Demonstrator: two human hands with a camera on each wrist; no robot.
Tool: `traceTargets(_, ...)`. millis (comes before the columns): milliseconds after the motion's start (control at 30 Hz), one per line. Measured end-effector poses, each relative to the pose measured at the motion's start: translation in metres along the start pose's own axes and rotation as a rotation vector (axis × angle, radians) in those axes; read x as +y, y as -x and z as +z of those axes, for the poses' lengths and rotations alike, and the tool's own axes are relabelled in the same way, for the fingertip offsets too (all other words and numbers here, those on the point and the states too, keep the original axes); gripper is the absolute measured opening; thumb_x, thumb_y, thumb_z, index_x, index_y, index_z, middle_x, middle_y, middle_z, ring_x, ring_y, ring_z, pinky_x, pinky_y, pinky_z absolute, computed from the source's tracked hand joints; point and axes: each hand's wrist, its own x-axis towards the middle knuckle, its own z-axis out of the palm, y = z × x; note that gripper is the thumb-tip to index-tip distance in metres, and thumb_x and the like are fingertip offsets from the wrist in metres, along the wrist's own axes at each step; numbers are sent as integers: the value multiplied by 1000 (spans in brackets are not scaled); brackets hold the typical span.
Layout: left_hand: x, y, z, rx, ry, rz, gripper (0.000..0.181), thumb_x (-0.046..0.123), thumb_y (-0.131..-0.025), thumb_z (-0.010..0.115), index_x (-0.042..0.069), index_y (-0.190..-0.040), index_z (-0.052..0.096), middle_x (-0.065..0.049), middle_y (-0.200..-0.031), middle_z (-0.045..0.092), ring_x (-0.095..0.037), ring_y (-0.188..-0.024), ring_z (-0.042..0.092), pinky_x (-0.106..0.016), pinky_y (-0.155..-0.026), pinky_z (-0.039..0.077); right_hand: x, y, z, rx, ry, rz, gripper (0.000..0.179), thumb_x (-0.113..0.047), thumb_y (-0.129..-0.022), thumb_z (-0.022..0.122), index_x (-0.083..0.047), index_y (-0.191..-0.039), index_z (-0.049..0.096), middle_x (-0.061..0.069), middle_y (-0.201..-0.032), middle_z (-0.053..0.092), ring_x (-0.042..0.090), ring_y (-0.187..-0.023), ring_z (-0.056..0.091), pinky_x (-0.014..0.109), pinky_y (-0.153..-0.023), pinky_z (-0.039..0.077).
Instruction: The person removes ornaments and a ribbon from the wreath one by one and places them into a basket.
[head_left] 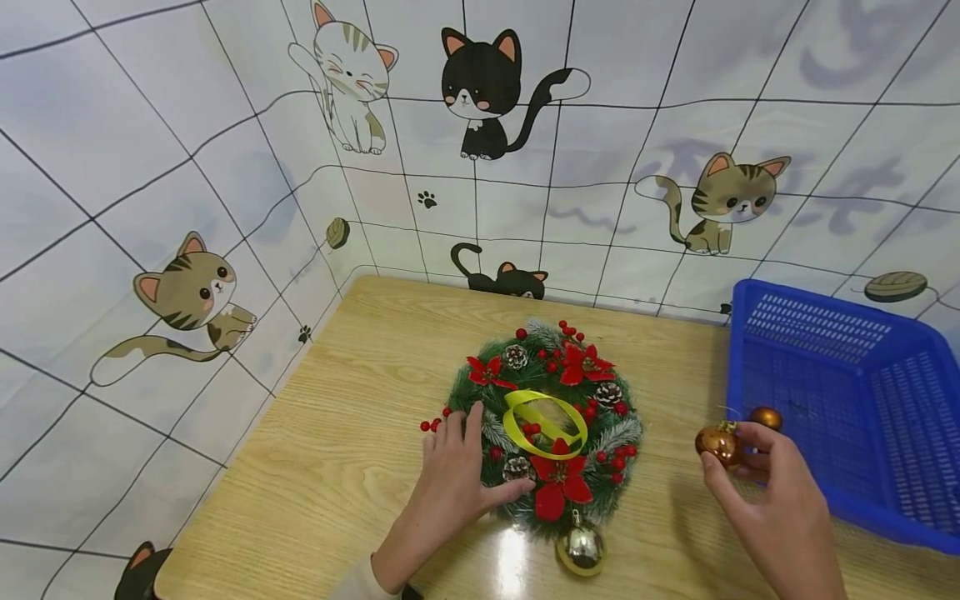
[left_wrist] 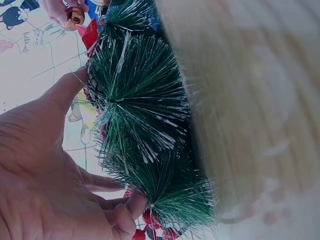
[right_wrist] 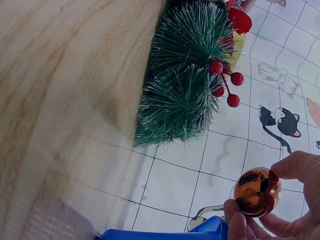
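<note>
A green Christmas wreath (head_left: 626, 433) lies on the table, set with red poinsettias, berries and snowy pinecones. My left hand (head_left: 453, 475) rests on its left side, fingers spread and thumb across the lower front; the left wrist view shows the fingertips at the berries. A loop of yellow ribbon (head_left: 517, 429) lies over the wreath's middle. At the bottom edge sits a shiny gold bauble (head_left: 581, 547). To the right, my right hand (head_left: 780, 492) pinches a copper-coloured bauble (head_left: 717, 447) between thumb and fingers, its cap and thread upward, apart from the wreath.
A blue plastic basket (head_left: 832, 375) stands at the right, with another copper bauble (head_left: 766, 418) at its near left side, partly behind the right hand. A cat-patterned sheet (head_left: 525, 208) covers the walls behind and left of the wooden table (head_left: 337, 433).
</note>
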Motion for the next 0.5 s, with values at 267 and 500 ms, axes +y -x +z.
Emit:
traceTargets(267,0,2,-1,-9,40,-22,124,75,-79,86,-2,-164,39,-25,-141,55,-45,-126,54,-66,-102,43,3,-4,-2,26,-1,-30,56,-21,-97,84,6,-138,58,23,-124,64,1,-95,61,2,-74,39)
traceTargets(500,0,5,-1,-17,56,-25,124,77,-79,84,-3,-163,40,-26,-138,56,-45,-124,55,-66,-99,43,4,-6,-6,25,-11,-6,56,-21,-99,82,7,-139,57,24,-125,64,-24,-92,44,1,-72,38)
